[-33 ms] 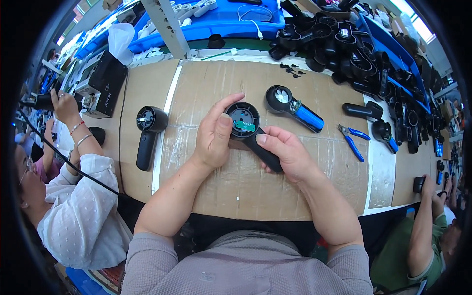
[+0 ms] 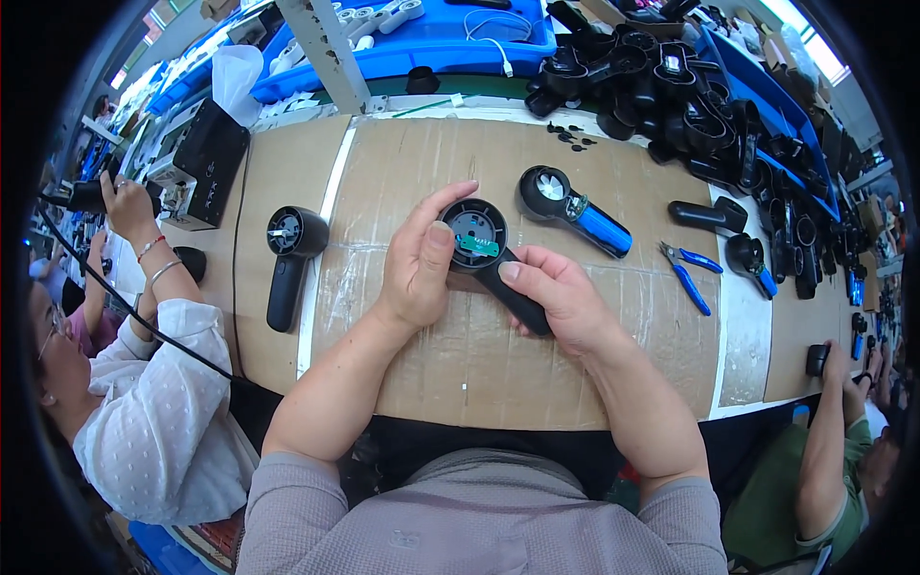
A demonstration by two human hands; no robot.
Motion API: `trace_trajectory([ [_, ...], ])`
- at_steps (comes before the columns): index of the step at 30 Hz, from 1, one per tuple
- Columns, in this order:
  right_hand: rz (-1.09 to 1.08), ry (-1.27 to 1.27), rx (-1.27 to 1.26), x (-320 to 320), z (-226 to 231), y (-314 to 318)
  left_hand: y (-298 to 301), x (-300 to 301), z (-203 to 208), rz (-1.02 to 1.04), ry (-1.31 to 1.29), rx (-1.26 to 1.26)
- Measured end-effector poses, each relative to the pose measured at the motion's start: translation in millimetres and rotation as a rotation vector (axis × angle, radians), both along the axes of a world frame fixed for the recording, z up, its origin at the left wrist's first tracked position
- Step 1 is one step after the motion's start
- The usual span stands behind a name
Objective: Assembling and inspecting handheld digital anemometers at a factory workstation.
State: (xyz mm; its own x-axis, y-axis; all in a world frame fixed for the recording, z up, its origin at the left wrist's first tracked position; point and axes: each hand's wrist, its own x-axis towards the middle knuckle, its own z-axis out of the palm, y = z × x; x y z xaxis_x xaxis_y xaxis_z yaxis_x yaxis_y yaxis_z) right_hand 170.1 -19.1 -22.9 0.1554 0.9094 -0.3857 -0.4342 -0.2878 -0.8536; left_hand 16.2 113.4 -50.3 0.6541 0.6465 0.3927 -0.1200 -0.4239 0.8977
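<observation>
Both hands hold a black handheld fan housing (image 2: 522, 299) above the cardboard-covered table. Its round head faces up, and a small green circuit board (image 2: 477, 246) sits across the inside of it. My left hand (image 2: 419, 264) curls around the left side of the head, thumb on the rim and index finger stretched along the top. The handle is gripped by my right hand (image 2: 561, 292), thumb on top and the other fingers partly hidden underneath. Beyond it lies an opened fan (image 2: 544, 187) with white blades and a blue battery (image 2: 604, 228). Another black fan (image 2: 286, 278) lies to the left.
Blue-handled cutters (image 2: 688, 276) and a black handle shell (image 2: 707, 216) lie on the right. Black fan parts (image 2: 661, 86) pile up at the back right, beside small black pieces (image 2: 572, 137). A blue tray (image 2: 431, 57) stands behind. Co-workers (image 2: 158, 402) sit on both sides.
</observation>
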Motion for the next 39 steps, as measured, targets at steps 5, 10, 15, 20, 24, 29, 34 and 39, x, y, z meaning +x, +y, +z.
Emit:
trace_trajectory([
  [5, 0.007, -0.021, 0.005, 0, 1, -1, -1, 0, -2, 0.001, -0.003, 0.005],
  [10, 0.005, -0.019, 0.021, 0, -2, -1, 0, 1, -3, 0.009, -0.006, 0.014],
  [15, -0.003, -0.010, 0.027, -1, 0, -1, 1, 1, -4, 0.012, 0.002, 0.009],
  [20, -0.004, -0.013, 0.024, -1, 0, 0, 2, 0, -6, 0.005, 0.004, -0.011],
  [24, -0.007, -0.018, 0.023, -1, 0, 0, 1, 1, -6, -0.006, -0.005, -0.023],
  [29, -0.003, -0.022, 0.031, -2, -1, 1, 2, 0, -6, -0.003, -0.017, -0.019],
  [34, -0.008, -0.011, 0.052, -2, -6, 2, 2, 2, -9, 0.016, -0.021, -0.019],
  [39, 0.030, -0.031, 0.077, -1, -12, 3, 5, -1, -17, 0.013, -0.013, -0.153],
])
